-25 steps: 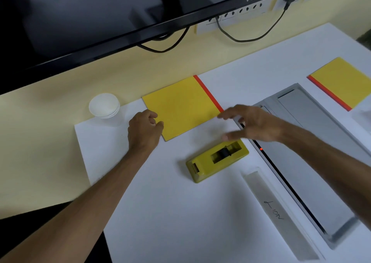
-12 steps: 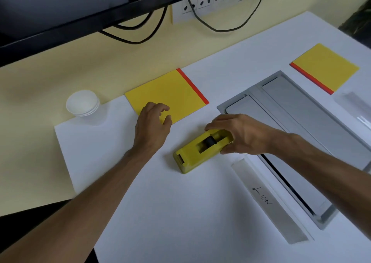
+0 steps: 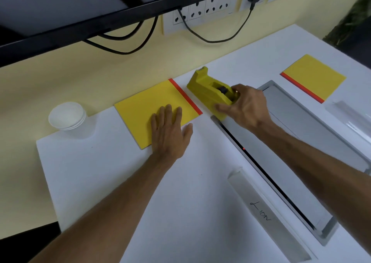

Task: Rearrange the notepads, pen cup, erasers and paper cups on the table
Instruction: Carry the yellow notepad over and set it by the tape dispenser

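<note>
Head: right hand [image 3: 246, 107] grips tape dispenser [image 3: 208, 91], left hand [image 3: 169, 131] flat on notepad [image 3: 148, 110]

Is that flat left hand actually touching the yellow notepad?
Touching. The head view shows the left hand lying palm-down with its fingers spread flat over the near corner of the yellow notepad, no gap showing.

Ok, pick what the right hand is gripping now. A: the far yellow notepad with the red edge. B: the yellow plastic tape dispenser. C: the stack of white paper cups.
B: the right hand is closed around the yellow plastic tape dispenser, beside the near yellow notepad.
</note>
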Motion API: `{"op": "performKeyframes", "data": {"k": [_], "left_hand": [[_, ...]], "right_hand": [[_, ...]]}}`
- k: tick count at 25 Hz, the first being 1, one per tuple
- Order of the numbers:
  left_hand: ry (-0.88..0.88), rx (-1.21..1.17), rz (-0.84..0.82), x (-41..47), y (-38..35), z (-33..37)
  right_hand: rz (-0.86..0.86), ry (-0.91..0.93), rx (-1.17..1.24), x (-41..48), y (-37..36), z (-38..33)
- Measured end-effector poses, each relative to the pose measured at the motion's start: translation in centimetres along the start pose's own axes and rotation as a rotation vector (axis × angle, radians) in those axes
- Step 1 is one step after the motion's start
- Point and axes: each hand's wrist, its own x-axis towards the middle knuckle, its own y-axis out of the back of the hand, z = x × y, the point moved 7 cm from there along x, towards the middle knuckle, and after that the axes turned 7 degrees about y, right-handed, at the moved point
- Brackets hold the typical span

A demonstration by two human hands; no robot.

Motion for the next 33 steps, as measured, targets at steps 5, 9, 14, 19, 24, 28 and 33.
{"op": "performKeyframes", "data": {"k": [5, 9, 14, 19, 24, 28, 33], "left_hand": [[0.02, 0.052, 0.014, -0.3, -0.7, -0.3], [0.035, 0.057, 0.007, -0.3, -0.7, -0.1], [0.044, 0.071, 0.023, -0.3, -0.7, -0.1], [0.044, 0.09, 0.032, -0.3, -0.6, 0.0], [0.044, 0.1, 0.055, -0.4, -0.6, -0.1], [0.018, 0.107, 0.04, -0.4, -0.8, 0.0], [-0.018, 0.012, 0.043, -2.2, 2.4, 1.8]], "right_hand": [[0.017, -0.083, 0.06, 5.1, -3.8, -0.7], [0.007, -0.124, 0.076, 7.2, -5.7, -0.7], [0.013, -0.125, 0.05, 7.8, -6.4, -0.2], [-0.02, -0.073, -0.025, 7.8, -6.6, -0.4], [-0.042, -0.063, -0.058, 6.0, -5.4, -0.5], [0.085, -0.023, -0.051, 1.2, -2.4, 0.1], [0.143, 0.024, 0.068, -8.1, 2.0, 1.1]]}}
